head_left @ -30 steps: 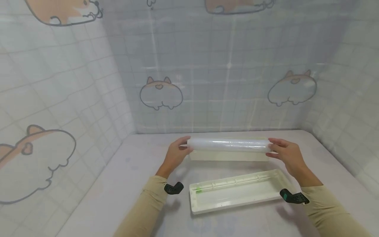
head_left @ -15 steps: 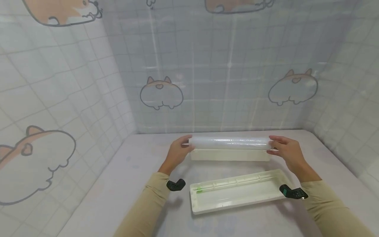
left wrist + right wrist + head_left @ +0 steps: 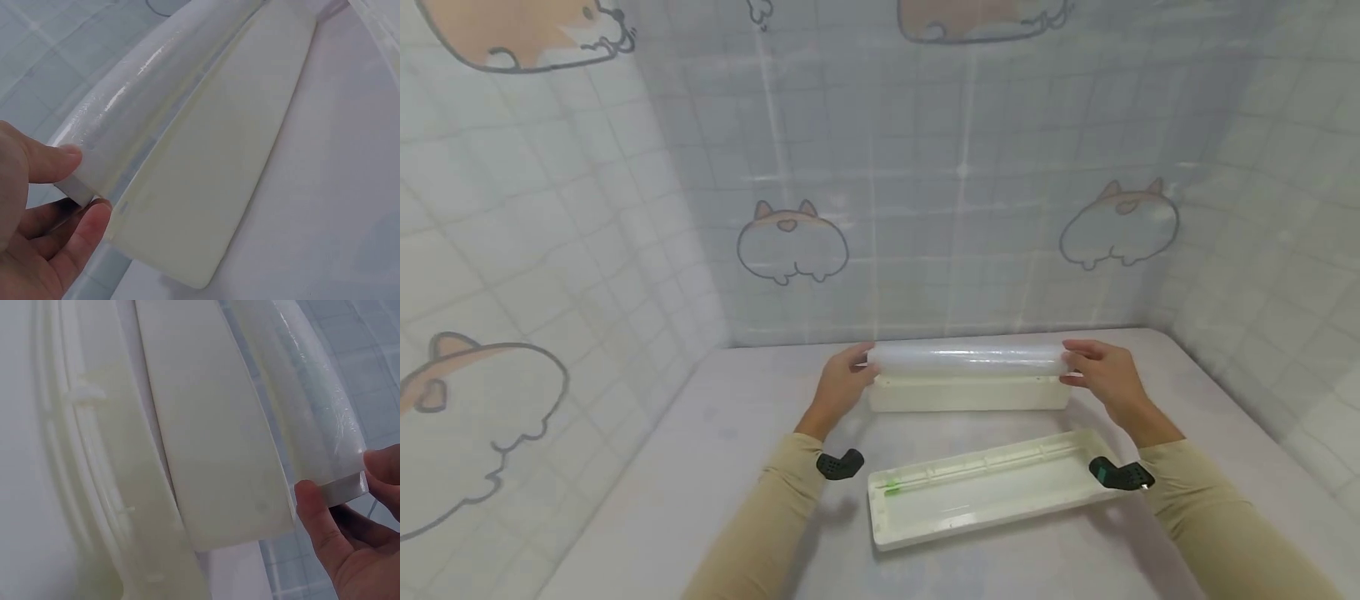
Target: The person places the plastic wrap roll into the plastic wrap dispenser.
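Observation:
A roll of clear plastic wrap [image 3: 970,359] lies level across the top of a long cream-coloured box [image 3: 970,394]. My left hand [image 3: 837,387] holds the roll's left end; in the left wrist view the thumb [image 3: 59,164] lies on the film and the other fingers curl below the end. At the roll's right end my right hand [image 3: 1108,379] pinches it between thumb and fingers, close to the box's corner in the right wrist view. The roll hides the inside of the box. In front of the box lies a long cream lid [image 3: 992,492], hollow side up.
The lid has a rail along its far inner side with a small green slider [image 3: 891,487] at the left. Under everything is a pale table [image 3: 730,467]. Fabric walls with a grid and cartoon dog print [image 3: 792,246] stand behind and at both sides.
The roll has come down slightly onto the box between both hands, so more of the box's front shows. The whole head view has shifted a little; the lid has stayed put.

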`<move>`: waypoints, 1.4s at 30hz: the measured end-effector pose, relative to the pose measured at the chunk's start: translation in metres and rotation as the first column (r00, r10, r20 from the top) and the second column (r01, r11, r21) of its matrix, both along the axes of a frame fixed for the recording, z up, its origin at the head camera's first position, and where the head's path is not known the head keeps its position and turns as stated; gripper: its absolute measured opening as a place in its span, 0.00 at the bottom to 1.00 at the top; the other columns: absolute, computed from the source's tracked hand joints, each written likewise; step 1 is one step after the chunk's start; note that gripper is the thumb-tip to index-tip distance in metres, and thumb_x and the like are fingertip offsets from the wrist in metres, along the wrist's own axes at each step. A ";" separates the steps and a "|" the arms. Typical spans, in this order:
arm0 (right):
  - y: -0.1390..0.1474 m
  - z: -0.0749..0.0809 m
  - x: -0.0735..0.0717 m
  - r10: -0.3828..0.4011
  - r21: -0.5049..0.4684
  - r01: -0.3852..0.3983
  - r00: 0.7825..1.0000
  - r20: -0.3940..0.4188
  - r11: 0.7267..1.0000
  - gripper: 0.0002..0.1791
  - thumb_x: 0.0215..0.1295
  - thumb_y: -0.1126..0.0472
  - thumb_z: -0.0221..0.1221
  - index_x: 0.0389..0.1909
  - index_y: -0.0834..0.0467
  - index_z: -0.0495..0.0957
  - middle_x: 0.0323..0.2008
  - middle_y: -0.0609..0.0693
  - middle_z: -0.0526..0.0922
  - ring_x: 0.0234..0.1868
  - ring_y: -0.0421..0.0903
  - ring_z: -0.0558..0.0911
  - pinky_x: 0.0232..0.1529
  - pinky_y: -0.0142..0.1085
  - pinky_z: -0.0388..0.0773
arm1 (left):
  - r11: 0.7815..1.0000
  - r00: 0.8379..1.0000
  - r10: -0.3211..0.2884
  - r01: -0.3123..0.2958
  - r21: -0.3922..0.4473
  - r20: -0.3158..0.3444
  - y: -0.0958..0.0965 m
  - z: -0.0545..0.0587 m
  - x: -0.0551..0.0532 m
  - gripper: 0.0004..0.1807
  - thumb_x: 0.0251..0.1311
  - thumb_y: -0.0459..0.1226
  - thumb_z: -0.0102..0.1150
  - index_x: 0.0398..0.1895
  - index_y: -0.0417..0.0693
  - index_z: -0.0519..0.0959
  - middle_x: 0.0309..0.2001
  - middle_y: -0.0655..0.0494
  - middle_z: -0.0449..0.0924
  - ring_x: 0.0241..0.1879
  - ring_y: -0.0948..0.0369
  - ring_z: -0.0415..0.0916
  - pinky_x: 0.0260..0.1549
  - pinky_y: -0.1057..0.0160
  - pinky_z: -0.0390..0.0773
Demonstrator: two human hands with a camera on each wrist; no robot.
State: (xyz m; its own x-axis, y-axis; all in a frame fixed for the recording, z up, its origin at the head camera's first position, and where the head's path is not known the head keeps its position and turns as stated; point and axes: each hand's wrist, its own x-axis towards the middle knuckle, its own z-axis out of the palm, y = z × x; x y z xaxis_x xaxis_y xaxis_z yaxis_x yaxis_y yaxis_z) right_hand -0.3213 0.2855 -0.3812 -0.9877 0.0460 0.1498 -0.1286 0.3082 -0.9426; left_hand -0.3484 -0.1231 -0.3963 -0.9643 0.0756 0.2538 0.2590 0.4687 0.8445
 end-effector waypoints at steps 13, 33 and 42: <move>0.004 -0.001 -0.011 0.040 -0.012 -0.040 0.999 -0.001 0.999 0.29 0.76 0.58 0.54 0.69 0.73 0.64 0.64 0.70 0.69 0.43 0.33 0.80 0.47 0.36 0.82 | 0.999 0.999 0.036 -0.036 -0.005 0.007 0.004 0.002 -0.014 0.29 0.64 0.37 0.65 0.68 0.42 0.72 0.61 0.42 0.78 0.57 0.48 0.78 0.52 0.53 0.80; -0.006 0.001 -0.025 0.028 0.128 -0.034 0.998 0.047 0.991 0.29 0.75 0.57 0.57 0.69 0.69 0.66 0.63 0.68 0.72 0.57 0.61 0.79 0.50 0.35 0.81 | 0.995 0.998 0.042 -0.038 -0.088 0.041 -0.013 0.002 -0.026 0.30 0.63 0.39 0.67 0.67 0.42 0.74 0.60 0.43 0.79 0.60 0.49 0.76 0.58 0.50 0.76; -0.004 -0.007 -0.023 -0.016 0.112 0.013 0.999 0.033 0.994 0.29 0.75 0.56 0.57 0.69 0.69 0.67 0.62 0.68 0.73 0.46 0.45 0.83 0.49 0.35 0.82 | 0.994 0.998 0.039 -0.033 -0.106 0.049 -0.009 -0.002 -0.022 0.30 0.62 0.39 0.68 0.66 0.40 0.74 0.60 0.45 0.79 0.59 0.51 0.76 0.59 0.51 0.74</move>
State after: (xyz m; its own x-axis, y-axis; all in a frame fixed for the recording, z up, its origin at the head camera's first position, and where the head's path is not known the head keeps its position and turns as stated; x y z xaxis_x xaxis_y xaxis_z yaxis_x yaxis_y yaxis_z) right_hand -0.3439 0.2814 -0.3883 -0.9916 0.0450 0.1215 -0.0922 0.4139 -0.9057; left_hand -0.3707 -0.1317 -0.3983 -0.9783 0.0643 0.1971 0.1986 0.5637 0.8018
